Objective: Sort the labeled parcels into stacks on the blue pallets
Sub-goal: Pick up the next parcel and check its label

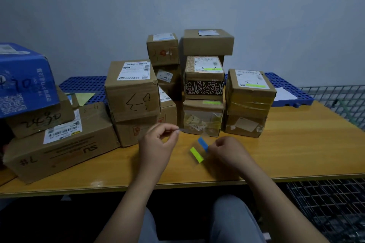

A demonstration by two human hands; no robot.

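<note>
My left hand pinches a thin clear strip between thumb and forefinger above the wooden table. My right hand holds a small clear sheet carrying a blue sticker and a yellow-green sticker. Behind the hands stand cardboard parcels: a box marked by hand on a lower box, a middle stack with a "3-2" labeled box, and a right stack topped by a labeled box. Blue pallets lie under and behind them.
At the left lie a large flat carton marked "7#", a brown box on it and a blue carton. A white paper rests on the right pallet. Wire mesh sits right of the table. A grey wall is behind.
</note>
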